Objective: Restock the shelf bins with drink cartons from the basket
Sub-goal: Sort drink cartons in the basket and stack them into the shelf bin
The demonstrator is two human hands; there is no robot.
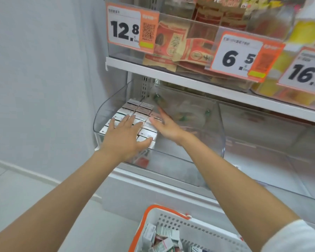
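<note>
Two hands are in the clear bin (pixel 105 110); nothing is gripped by either. L hand (pixel 125 135) is laid flat, fingers spread wide, on the tops of the drink cartons (pixel 145 106). R hand (pixel 166 127) is held w/ fingers straight and close together along the right flank of the block; contact looks likely but cannot be confirmed.

Step judged: block being squared up and pressed left/back. To be done well: top pressure from L is to be light so no carton is tipped; R is to be slid along the flank so both cols are closed w/o gaps. Bin space right of R hand is thus freed for the next batch.

Counts:
- Cartons in bin: 2 cols, approx 6 rows, approx 12; some hidden under L hand.
- Basket (pixel 164 209), below the wrists, toward the body: at least 5 loose cartons (pixel 164 242) seen, rest cut off.
- Price tags (pixel 125 30) above the hands: 3.
</note>
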